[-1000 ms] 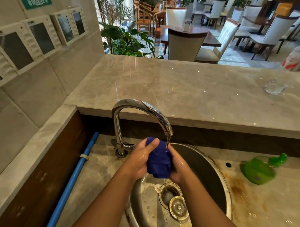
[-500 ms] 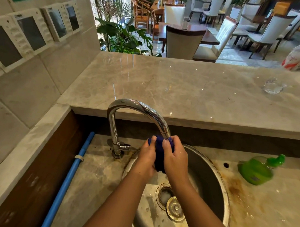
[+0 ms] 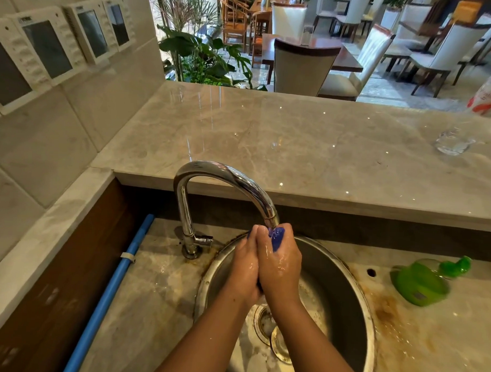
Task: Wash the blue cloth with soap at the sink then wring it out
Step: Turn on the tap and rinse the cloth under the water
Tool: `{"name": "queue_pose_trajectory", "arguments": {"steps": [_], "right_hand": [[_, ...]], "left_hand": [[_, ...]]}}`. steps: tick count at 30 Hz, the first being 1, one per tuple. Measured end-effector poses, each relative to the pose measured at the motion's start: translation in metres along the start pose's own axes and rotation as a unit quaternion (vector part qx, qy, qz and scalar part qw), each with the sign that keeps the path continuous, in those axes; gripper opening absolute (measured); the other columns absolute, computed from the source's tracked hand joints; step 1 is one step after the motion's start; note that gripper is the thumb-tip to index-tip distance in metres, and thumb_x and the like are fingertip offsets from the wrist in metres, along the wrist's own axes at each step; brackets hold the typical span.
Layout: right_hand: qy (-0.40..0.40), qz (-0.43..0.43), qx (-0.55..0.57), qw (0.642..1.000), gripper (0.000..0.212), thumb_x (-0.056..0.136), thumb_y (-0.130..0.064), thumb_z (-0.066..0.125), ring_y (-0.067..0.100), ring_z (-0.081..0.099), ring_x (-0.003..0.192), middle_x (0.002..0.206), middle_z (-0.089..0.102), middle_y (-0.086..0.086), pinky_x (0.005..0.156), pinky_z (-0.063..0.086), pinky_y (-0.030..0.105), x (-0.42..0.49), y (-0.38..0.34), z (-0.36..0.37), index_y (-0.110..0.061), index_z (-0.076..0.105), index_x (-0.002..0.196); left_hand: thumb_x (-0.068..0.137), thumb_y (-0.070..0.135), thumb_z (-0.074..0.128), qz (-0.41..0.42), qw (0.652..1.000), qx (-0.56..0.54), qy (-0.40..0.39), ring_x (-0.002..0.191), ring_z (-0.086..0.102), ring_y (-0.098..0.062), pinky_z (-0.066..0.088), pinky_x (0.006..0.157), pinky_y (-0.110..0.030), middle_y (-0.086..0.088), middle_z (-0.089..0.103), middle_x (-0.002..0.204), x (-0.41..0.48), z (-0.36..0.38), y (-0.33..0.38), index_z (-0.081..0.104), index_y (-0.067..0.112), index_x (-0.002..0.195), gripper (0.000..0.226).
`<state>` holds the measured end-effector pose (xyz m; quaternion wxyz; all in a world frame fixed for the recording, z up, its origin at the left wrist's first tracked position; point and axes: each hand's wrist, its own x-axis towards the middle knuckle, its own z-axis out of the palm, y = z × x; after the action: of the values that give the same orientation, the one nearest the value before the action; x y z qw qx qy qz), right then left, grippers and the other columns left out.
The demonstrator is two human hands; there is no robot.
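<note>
Both hands have risen to the mouth of the tap (image 3: 225,175) and closed palm to palm; a second ago they stood lower, with the cloth bulging between them. The left hand (image 3: 243,269) and right hand (image 3: 282,266) are now clamped together on the cloth (image 3: 276,237). Only a blue tip of it shows, just under the spout and above the sink (image 3: 367,301).

The step is judged to be rubbing the wet cloth under the tap. To do it well, keep the bundle over the bowl, work palm against palm, and turn the cloth so that inner folds are reached. The green soap bottle (image 3: 419,282) lies on its side on the desk (image 3: 151,294) to the right, well apart, should more be needed. Whether water runs cannot be told.

Far less cloth is exposed than before. The bottle has not moved.
</note>
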<state>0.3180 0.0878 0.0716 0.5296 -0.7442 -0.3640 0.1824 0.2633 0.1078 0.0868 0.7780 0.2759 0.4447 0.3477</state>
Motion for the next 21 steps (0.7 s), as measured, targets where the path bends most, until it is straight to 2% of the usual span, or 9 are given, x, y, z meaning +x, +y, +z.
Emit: {"name": "queue_pose_trajectory", "arguments": {"steps": [4,8,12,16,19,21], "right_hand": [[-0.01,0.03,0.026,0.999,0.034,0.095,-0.044,0.053,0.008,0.049,0.056,0.065,0.056,-0.001,0.056,0.044,0.026,0.003,-0.003,0.0,-0.015,0.054,0.079],[0.005,0.051,0.053,0.997,0.027,0.097,-0.025,0.058,0.003,0.048,0.054,0.063,0.055,-0.002,0.052,0.039,0.015,0.004,-0.003,0.002,-0.014,0.056,0.072],[-0.004,0.074,0.063,0.995,0.027,0.093,-0.013,0.057,0.006,0.044,0.054,0.059,0.052,-0.001,0.053,0.038,0.021,0.01,-0.005,0.004,-0.009,0.056,0.066],[-0.019,0.096,0.07,0.993,0.028,0.09,-0.009,0.055,0.013,0.044,0.055,0.058,0.05,0.003,0.054,0.038,0.028,0.014,-0.003,0.005,-0.011,0.054,0.062],[-0.015,0.102,0.059,0.993,0.029,0.093,-0.01,0.055,0.012,0.045,0.054,0.058,0.051,0.003,0.05,0.038,0.02,0.014,0.0,0.006,-0.012,0.055,0.063],[-0.024,0.099,0.051,0.993,0.03,0.097,-0.017,0.055,0.013,0.049,0.057,0.062,0.054,0.003,0.054,0.041,0.022,0.013,0.003,0.006,-0.011,0.058,0.069]], "left_hand": [[0.104,0.04,0.048,0.013,0.998,0.043,0.048,0.078,0.074,-0.019,0.055,0.066,-0.031,-0.004,0.076,0.082,0.005,0.0,-0.002,0.07,0.011,0.108,0.036],[0.103,0.032,0.052,0.001,0.996,0.041,0.077,0.079,0.074,-0.022,0.055,0.071,-0.034,-0.005,0.076,0.081,0.008,0.002,-0.002,0.072,0.012,0.103,0.029],[0.1,0.02,0.052,0.005,0.995,0.033,0.096,0.08,0.073,-0.028,0.056,0.075,-0.039,-0.012,0.074,0.082,0.01,0.003,-0.001,0.073,0.009,0.092,0.024],[0.1,0.019,0.052,-0.003,0.993,0.05,0.111,0.078,0.073,-0.028,0.058,0.073,-0.039,-0.011,0.074,0.078,0.01,0.005,-0.002,0.072,0.01,0.088,0.025],[0.102,0.026,0.051,0.0,0.992,0.072,0.103,0.078,0.073,-0.026,0.058,0.073,-0.038,-0.008,0.074,0.078,0.009,0.004,0.0,0.071,0.012,0.091,0.028],[0.104,0.031,0.048,0.008,0.991,0.089,0.098,0.08,0.073,-0.024,0.058,0.075,-0.037,-0.008,0.074,0.08,0.007,0.003,0.001,0.07,0.014,0.092,0.031]]}}
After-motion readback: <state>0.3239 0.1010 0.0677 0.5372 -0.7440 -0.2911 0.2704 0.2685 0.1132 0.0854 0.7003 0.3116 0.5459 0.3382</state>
